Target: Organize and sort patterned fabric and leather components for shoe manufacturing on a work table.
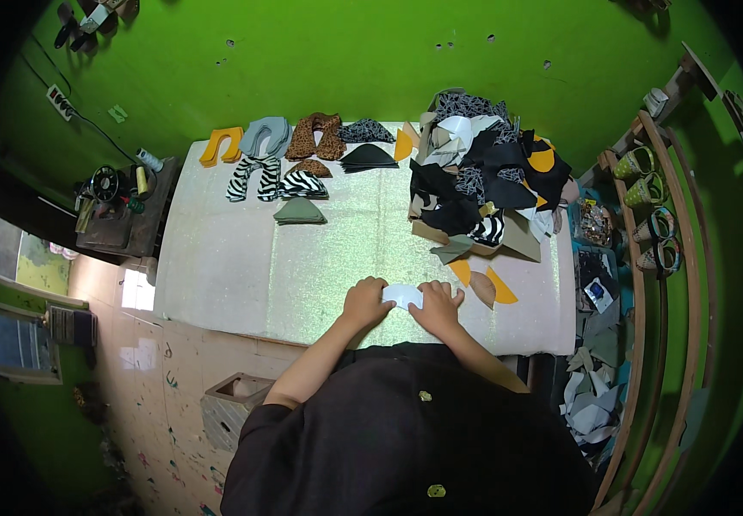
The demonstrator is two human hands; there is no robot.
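Note:
At the near edge of the table (216,275), both hands grip a small white curved piece (403,296), which looks like cut material. My left hand (367,303) has its fingers closed on the left end. On the right end, my right hand (437,307) pinches with thumb and fingers. The piece lies low over the tabletop between them; parts of its ends are hidden under the fingers. Just right of my right hand lie yellow cut pieces (500,286) and a tan one (481,289).
Sorted stacks line the far left: yellow (221,147), grey (265,136), leopard-print (314,136), zebra-print (253,179), black (369,157) and olive (300,211). A cardboard box (519,238) heaped with scraps stands right. A wooden rack (690,344) holds sandals (647,190); a sewing machine (106,183) sits left.

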